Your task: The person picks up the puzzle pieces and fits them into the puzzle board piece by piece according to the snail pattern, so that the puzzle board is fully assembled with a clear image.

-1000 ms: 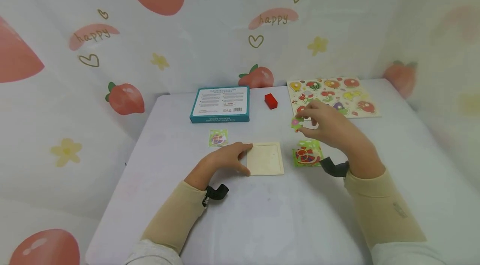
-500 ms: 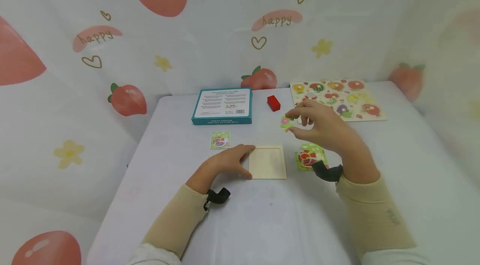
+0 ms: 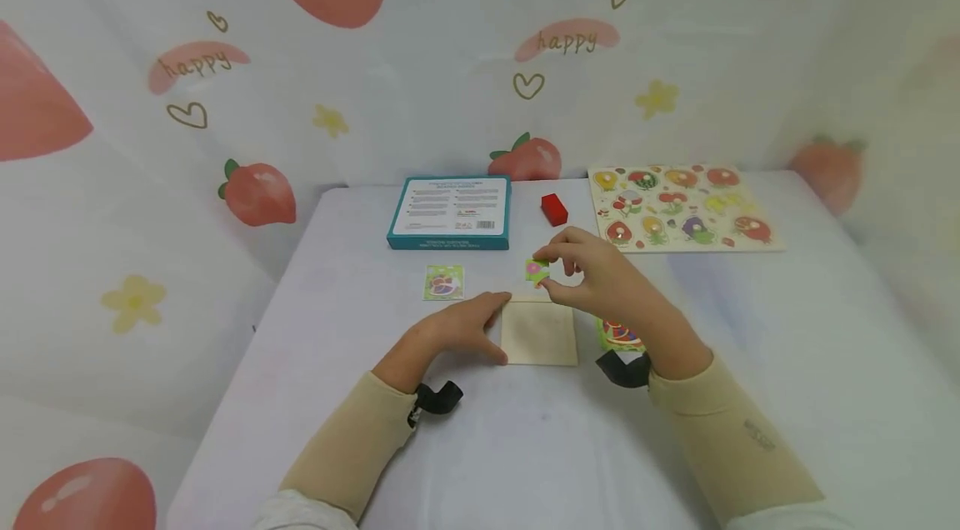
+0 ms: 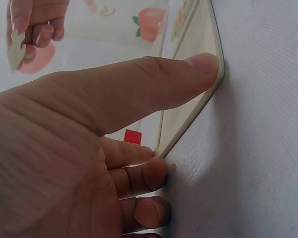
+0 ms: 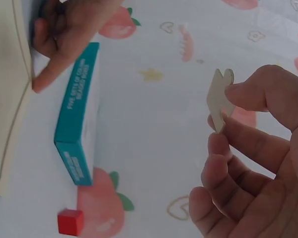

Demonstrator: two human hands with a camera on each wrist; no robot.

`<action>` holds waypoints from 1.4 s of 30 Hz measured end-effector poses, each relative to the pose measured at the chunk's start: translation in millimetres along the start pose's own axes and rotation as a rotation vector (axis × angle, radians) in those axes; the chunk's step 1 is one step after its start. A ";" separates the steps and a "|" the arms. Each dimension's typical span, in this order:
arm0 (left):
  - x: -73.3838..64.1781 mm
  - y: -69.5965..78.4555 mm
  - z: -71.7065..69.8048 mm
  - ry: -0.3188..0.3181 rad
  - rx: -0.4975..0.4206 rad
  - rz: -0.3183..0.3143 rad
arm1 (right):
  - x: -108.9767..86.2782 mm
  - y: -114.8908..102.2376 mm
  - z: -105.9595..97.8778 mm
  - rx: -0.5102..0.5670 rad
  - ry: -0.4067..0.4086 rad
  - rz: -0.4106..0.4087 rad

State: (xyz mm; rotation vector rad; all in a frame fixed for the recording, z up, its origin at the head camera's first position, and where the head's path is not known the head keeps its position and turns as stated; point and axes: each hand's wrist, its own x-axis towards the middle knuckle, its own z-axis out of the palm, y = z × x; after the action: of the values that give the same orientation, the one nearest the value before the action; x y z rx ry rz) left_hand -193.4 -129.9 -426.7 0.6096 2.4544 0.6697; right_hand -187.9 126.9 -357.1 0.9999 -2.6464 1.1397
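Note:
My right hand (image 3: 600, 276) pinches a small jigsaw piece (image 3: 535, 270), green with a pink flower, between thumb and index finger. It is held above the far edge of a square wooden puzzle tray (image 3: 538, 338). In the right wrist view the piece (image 5: 218, 101) shows its plain wooden side and a knobbed outline. My left hand (image 3: 459, 328) holds the tray's left side, thumb at the near corner and index finger at the far one. The left wrist view has the thumb pressed on the tray's pale rim (image 4: 188, 119). The bare inside of the tray shows.
Printed green-and-red puzzle pieces (image 3: 619, 337) lie right of the tray, partly behind my right wrist. A small picture card (image 3: 444, 283) lies left. Behind stand a teal-edged box (image 3: 450, 212), a red block (image 3: 554, 209) and a fruit knob-puzzle board (image 3: 678, 209).
My right hand has moved left with the puzzle piece, from in front of the fruit board to over the tray's far edge. My left hand stays at the tray's left side.

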 end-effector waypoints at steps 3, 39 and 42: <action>2.5 0.1 2.7 0.000 0.007 0.003 | 0.3 1.1 5.3 -0.005 -0.020 0.019; -0.4 2.6 -1.3 -0.012 -0.011 0.026 | 14.7 32.4 75.4 -0.121 -0.268 0.186; -0.4 3.4 -2.0 -0.009 -0.020 0.029 | 14.8 33.0 76.2 -0.119 -0.266 0.210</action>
State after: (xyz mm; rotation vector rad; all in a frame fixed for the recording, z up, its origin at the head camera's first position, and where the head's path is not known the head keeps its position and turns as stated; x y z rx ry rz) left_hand -193.3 -128.2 -423.1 0.6399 2.4319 0.7005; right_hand -206.8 84.1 -427.3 0.9279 -3.0514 0.9243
